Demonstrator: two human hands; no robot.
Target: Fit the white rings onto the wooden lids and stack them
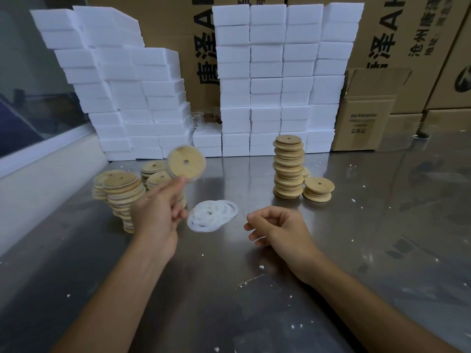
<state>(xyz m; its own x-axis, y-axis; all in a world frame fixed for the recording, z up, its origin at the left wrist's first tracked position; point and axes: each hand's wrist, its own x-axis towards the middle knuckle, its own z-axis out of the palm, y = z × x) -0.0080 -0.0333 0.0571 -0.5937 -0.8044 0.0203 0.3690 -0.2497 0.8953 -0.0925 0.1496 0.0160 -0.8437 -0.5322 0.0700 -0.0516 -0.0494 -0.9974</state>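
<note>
Head view: left hand pinches a light, rigid wooden lid by its rim above the floppy white rings; right hand loosely curled, seemingly holding a ring.

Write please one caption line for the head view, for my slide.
Left hand lifts a lid above white rings; right hand rests near the tall stack.

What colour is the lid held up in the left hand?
Light tan wood with a small dark centre hole, on the lid in the head view.
</note>
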